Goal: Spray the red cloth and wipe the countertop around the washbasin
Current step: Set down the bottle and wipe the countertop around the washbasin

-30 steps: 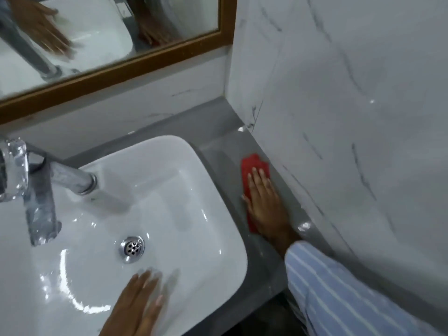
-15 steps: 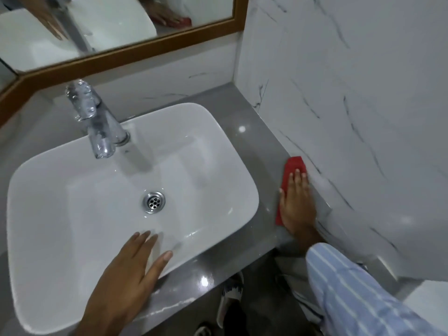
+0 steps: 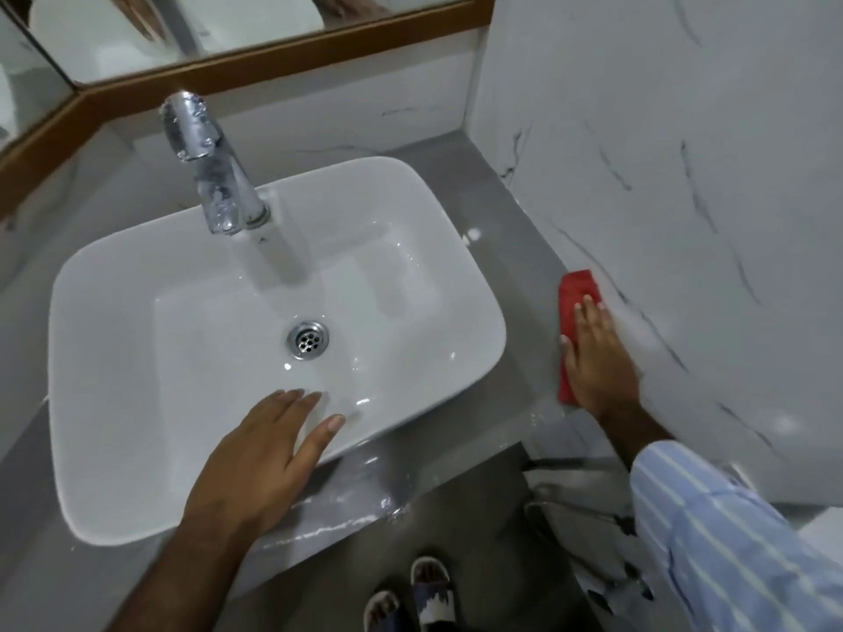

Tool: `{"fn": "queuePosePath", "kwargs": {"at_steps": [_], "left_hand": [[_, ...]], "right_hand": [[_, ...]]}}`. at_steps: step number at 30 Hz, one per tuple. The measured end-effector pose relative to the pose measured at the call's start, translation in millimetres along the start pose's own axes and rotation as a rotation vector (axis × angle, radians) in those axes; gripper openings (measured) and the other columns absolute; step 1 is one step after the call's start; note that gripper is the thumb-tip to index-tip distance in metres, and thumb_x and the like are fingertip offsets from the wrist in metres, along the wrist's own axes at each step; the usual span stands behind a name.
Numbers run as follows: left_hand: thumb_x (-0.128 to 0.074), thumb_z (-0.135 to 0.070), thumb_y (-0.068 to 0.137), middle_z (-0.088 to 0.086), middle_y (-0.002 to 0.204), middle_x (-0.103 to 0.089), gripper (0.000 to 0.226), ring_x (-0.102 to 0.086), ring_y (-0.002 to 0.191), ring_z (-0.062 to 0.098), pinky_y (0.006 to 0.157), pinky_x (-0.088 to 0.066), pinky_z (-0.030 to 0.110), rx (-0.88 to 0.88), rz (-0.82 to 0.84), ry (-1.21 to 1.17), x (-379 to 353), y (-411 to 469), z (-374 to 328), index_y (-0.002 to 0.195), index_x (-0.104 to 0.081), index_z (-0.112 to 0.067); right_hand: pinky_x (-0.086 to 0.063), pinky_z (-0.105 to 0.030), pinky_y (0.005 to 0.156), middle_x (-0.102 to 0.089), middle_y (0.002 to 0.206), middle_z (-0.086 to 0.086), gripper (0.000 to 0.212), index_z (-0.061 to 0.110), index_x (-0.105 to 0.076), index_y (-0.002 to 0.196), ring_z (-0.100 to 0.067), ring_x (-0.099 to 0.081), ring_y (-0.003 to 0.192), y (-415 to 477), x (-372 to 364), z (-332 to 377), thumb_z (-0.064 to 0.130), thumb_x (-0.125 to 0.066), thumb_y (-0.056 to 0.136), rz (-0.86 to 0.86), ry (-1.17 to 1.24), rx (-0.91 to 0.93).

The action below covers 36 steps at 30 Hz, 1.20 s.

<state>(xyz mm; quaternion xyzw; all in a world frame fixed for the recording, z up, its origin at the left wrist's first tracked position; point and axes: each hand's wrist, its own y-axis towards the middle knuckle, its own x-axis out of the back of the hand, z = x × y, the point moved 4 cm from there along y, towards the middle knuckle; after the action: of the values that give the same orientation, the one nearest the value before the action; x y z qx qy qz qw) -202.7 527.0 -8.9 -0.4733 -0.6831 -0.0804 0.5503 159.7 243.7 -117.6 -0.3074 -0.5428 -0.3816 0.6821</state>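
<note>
A red cloth [image 3: 574, 299] lies flat on the grey countertop [image 3: 524, 248], in the strip between the white washbasin [image 3: 438, 248] and the marble side wall. My right hand [image 3: 595, 362] presses flat on the cloth with fingers stretched out, covering its near part. Across the basin's front rim rests my left hand [image 3: 264, 453], flat, fingers apart, holding nothing. No spray bottle is in view.
A chrome tap [image 3: 207, 171] stands behind the basin, its drain [image 3: 308, 340] in the middle. A wood-framed mirror [image 3: 273, 52] runs along the back. The marble wall [image 3: 684, 175] closes the right side. The countertop's front edge shines wet; sandalled feet [image 3: 410, 595] show below.
My right hand has slid the red cloth toward me along the wall-side strip. The view has pulled back and tilted down, so the whole basin and the floor show.
</note>
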Motion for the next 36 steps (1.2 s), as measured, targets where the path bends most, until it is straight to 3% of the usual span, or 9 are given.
{"fn": "queuePosePath", "kwargs": {"at_steps": [4,8,13,16,20,24,29,33,36], "left_hand": [[0.025,-0.104,0.062,-0.011,0.172,-0.041,0.141,-0.03,0.163,0.011,0.132,-0.027,0.034,-0.014,-0.035,0.033,3,-1,-4,0.162,-0.045,-0.035],[0.026,-0.102,0.064,-0.01,0.171,-0.044,0.14,-0.032,0.161,0.011,0.131,-0.029,0.033,-0.021,-0.049,0.045,3,-3,-5,0.162,-0.047,-0.033],[0.017,-0.102,0.072,-0.009,0.166,-0.051,0.13,-0.04,0.157,0.013,0.128,-0.033,0.034,-0.044,-0.055,0.012,7,-7,-9,0.158,-0.052,-0.033],[-0.008,-0.09,0.09,-0.003,0.158,-0.061,0.103,-0.047,0.15,0.016,0.118,-0.033,0.026,-0.092,-0.056,-0.018,13,-16,-5,0.152,-0.061,-0.026],[-0.007,-0.083,0.1,0.01,0.147,-0.07,0.102,-0.055,0.146,0.033,0.123,-0.039,0.047,-0.057,-0.128,0.211,30,-35,53,0.139,-0.072,-0.016],[-0.023,-0.056,0.107,0.012,0.145,-0.072,0.073,-0.052,0.15,0.037,0.131,-0.024,0.058,0.02,-0.234,0.379,42,-56,102,0.132,-0.078,-0.014],[-0.024,-0.053,0.107,0.008,0.144,-0.073,0.069,-0.054,0.149,0.036,0.131,-0.025,0.056,-0.006,-0.269,0.371,42,-55,96,0.132,-0.078,-0.017],[-0.023,-0.059,0.107,0.005,0.147,-0.071,0.071,-0.054,0.149,0.031,0.127,-0.035,0.05,-0.033,-0.235,0.333,43,-56,101,0.138,-0.074,-0.02],[-0.029,-0.058,0.107,0.005,0.142,-0.074,0.068,-0.06,0.145,0.031,0.119,-0.044,0.049,-0.097,-0.294,0.308,44,-57,105,0.136,-0.075,-0.018]], "right_hand": [[-0.024,-0.055,0.124,-0.027,0.167,-0.019,0.068,0.006,-0.023,0.161,-0.036,-0.02,0.156,-74,-2,2,0.045,-0.024,0.106,-0.041,0.047,-0.134],[-0.033,-0.063,0.119,-0.032,0.164,-0.022,0.064,0.002,-0.03,0.158,-0.042,-0.027,0.153,-71,-7,27,0.04,-0.026,0.106,-0.011,0.016,-0.066],[-0.031,-0.055,0.123,-0.025,0.169,-0.013,0.061,0.01,-0.027,0.161,-0.036,-0.021,0.157,-37,-21,87,0.034,-0.04,0.107,0.063,-0.009,0.307],[-0.044,-0.056,0.113,-0.03,0.167,-0.015,0.059,0.008,-0.036,0.157,-0.037,-0.026,0.155,-45,-22,99,0.031,-0.044,0.104,0.079,0.061,0.549],[-0.042,-0.059,0.11,-0.022,0.17,-0.015,0.066,0.009,-0.025,0.162,-0.038,-0.024,0.155,-61,-18,51,0.038,-0.037,0.104,0.086,-0.008,0.3],[-0.029,-0.06,0.12,-0.019,0.17,-0.021,0.063,0.001,-0.022,0.16,-0.041,-0.016,0.157,-90,-26,69,0.029,-0.036,0.106,-0.004,0.047,0.029],[-0.022,-0.054,0.125,-0.018,0.17,-0.019,0.063,0.003,-0.023,0.161,-0.039,-0.011,0.158,-160,-45,169,0.031,-0.035,0.106,0.038,0.113,0.195],[-0.028,-0.057,0.122,-0.013,0.172,-0.014,0.066,0.007,-0.02,0.163,-0.035,-0.01,0.159,-162,-44,155,0.033,-0.041,0.106,0.072,0.108,0.286],[-0.029,-0.056,0.122,-0.015,0.172,-0.017,0.066,0.004,-0.02,0.162,-0.037,-0.012,0.158,-155,-38,128,0.031,-0.042,0.106,0.01,0.127,0.081]]}}
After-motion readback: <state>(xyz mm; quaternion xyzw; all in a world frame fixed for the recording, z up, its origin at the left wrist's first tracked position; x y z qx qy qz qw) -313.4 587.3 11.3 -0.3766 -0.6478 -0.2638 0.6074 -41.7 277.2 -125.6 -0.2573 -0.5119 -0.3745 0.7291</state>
